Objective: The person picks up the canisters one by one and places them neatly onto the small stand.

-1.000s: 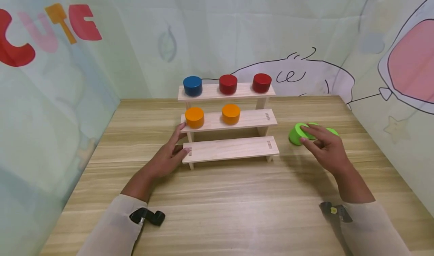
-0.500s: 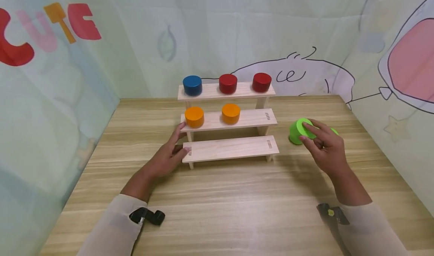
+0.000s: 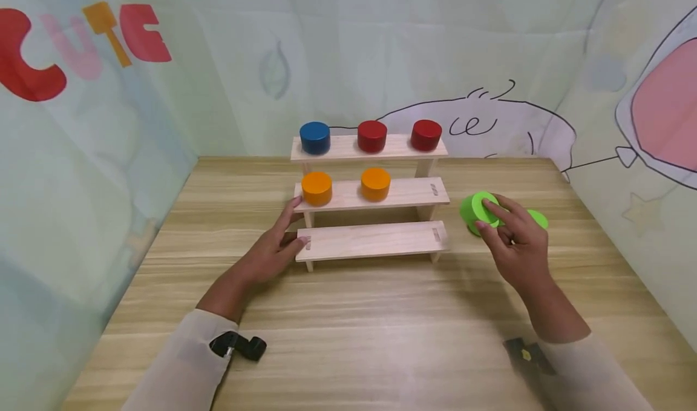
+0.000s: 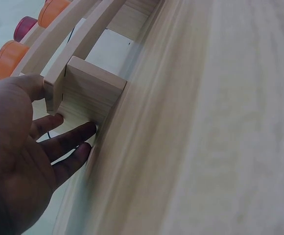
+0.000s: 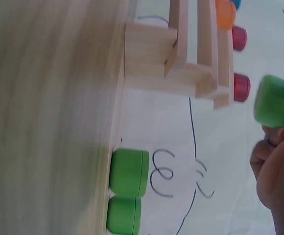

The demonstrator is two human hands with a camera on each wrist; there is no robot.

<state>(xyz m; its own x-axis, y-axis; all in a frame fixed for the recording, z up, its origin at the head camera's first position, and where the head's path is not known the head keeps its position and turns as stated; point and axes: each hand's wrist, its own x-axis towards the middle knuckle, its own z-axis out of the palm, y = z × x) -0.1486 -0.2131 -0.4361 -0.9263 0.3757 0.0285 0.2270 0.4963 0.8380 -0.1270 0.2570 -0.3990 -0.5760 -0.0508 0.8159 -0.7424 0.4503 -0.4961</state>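
Observation:
A three-step wooden rack (image 3: 376,240) stands on the table. My left hand (image 3: 268,250) is at its left end, the thumb on the lowest board and a finger at the middle board's edge. In the left wrist view the other fingers (image 4: 71,139) extend loosely beside the rack's leg. To the right of the rack, my right hand (image 3: 520,241) pinches a green round block (image 3: 480,207) between thumb and fingers. The right wrist view shows that block (image 5: 272,101) raised off the table. Two more green blocks (image 5: 129,172) rest on the tabletop, partly hidden by the hand in the head view.
One blue block (image 3: 314,137) and two red blocks (image 3: 372,136) sit on the top board. Two orange blocks (image 3: 375,184) are on the middle board, towards its left. Printed cloth (image 3: 348,54) walls the table (image 3: 359,326) at the back and sides.
My right hand has lifted the green block from the others and moved slightly left with it. My left hand keeps its place on the rack. The head view has shifted slightly.

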